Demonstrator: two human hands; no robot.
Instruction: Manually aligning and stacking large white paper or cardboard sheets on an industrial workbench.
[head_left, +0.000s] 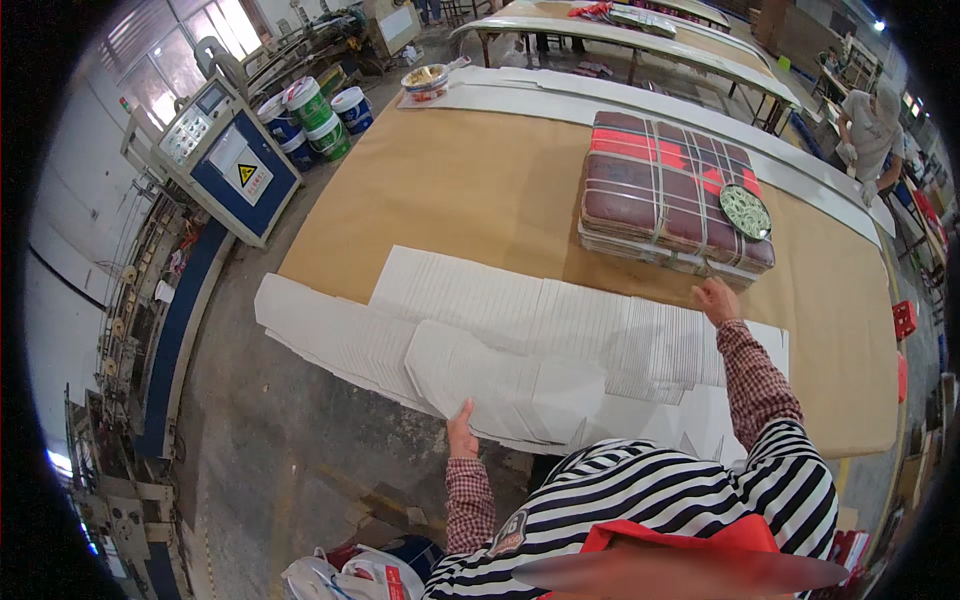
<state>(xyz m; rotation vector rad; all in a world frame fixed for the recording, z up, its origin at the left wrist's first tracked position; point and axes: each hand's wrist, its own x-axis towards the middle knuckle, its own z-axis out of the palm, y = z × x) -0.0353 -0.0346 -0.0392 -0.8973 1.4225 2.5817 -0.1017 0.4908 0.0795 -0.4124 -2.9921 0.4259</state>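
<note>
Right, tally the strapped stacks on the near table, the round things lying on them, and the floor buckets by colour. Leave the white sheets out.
Strapped stack: 1
Round green-patterned thing: 1
Green buckets: 2 visible
Blue buckets: 3 visible
Total: 7
The white sheets overlap and are not counted.

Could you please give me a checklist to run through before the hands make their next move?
1. Left hand at the near edge of the white sheets: ok.
2. Number of sheets in its grip: cannot tell.
3. Sheets squared into one even stack: not ok, they lie fanned out in overlapping rows.
4. Strapped maroon bundle off the sheets: ok, it sits behind them on the brown-covered table.
5. Right hand free of the bundle: cannot tell, it is close to its near side.
</note>
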